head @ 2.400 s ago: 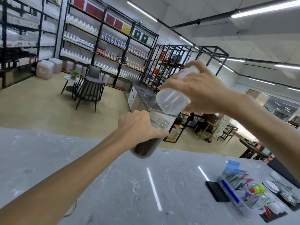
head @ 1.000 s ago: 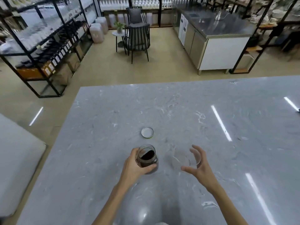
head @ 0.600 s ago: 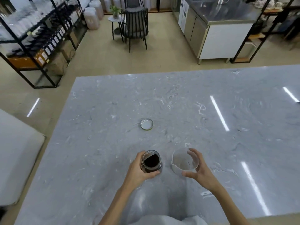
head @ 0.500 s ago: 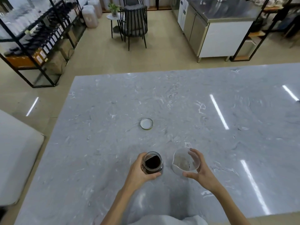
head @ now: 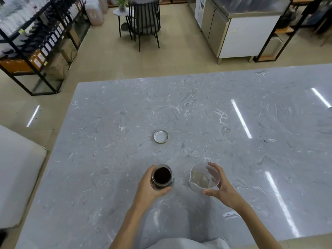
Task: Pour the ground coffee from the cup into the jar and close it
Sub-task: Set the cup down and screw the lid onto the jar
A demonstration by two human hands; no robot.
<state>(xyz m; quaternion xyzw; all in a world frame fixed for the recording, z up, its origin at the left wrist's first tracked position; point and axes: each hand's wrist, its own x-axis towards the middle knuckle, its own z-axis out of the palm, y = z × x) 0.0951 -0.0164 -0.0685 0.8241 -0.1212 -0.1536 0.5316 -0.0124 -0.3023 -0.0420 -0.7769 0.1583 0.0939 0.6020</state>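
Gripping jar [head: 162, 177], releasing cup [head: 203, 177]

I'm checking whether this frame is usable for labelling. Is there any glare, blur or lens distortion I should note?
Head view: bright streaks of ceiling-light glare cross the marble table, mostly at right. Wide-angle distortion makes the table edges splay and the shelving lean. The frame corners look soft. The jar, the lid and the cup read clearly.

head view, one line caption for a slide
Left hand grips the open coffee jar, right hand around the cup, lid apart.
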